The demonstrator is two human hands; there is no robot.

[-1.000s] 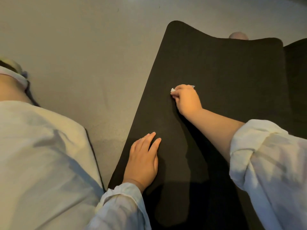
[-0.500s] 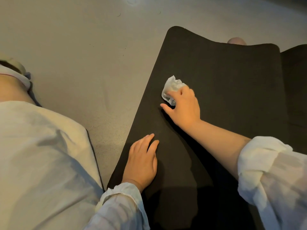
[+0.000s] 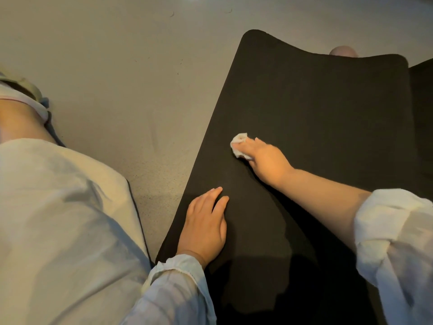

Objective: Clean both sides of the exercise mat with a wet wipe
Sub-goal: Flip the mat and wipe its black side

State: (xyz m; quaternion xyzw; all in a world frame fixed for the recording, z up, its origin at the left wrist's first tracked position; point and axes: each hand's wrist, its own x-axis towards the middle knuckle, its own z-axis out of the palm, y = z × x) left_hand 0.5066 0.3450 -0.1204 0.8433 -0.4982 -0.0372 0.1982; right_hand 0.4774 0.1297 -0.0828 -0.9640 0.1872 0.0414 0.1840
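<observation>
A black exercise mat lies flat on the floor and runs away from me. My right hand presses a crumpled white wet wipe onto the mat near its left edge, the wipe bunched under the fingertips. My left hand rests palm down on the mat's near left edge, fingers together and pointing forward, holding nothing. Both forearms wear pushed-up white sleeves.
Beige floor stretches to the left and beyond the mat. My bent leg in light fabric fills the lower left. A toe pokes out past the mat's far edge. A second dark mat piece lies at the right.
My right hand with the wipe has slid toward me and leftward along the mat, after first swinging left from the centre. The left hand has stayed planted.
</observation>
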